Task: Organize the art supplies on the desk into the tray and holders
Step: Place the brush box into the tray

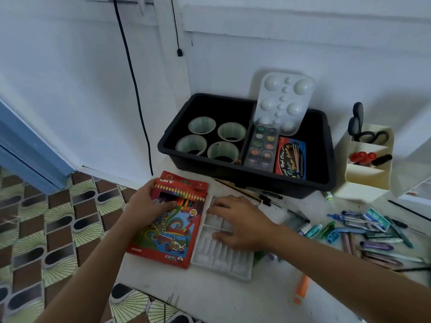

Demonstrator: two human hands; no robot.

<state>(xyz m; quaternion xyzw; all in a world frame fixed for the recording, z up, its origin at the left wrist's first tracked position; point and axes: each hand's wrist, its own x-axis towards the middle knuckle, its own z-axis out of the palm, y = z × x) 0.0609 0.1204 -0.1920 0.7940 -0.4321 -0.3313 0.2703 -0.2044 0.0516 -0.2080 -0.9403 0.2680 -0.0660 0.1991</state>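
1. Two bare hands work near the front of the white desk [210,297]; an orange marker [302,286] lies closest, alone on the desktop.
2. Left hand [149,203]: fingers curled over the upper left edge of the red cardboard box of colour pencils [170,238], thumb laid across its face. The box lies flat at the desk's left edge.
3. Right hand [240,220]: fingers fairly straight and slightly spread, resting palm-down on the white rectangular plastic palette [221,262], which lies just beside the box, to its right.
4. Loose pens and crayons [373,231] are scattered on the desk at right; thin dark paintbrushes [247,190] lie just in front of the tray.
5. Black rectangular plastic tray [245,180]: four pale green cups [224,151] stand at left. At right are a watercolour pan set [262,148], a blue-and-red flat box [290,158] and a white palette with round wells [285,101], which leans upright.
6. Cream compartmented holder [363,180], beside the tray to the right, contains black-handled scissors [358,122] and red markers [361,157].
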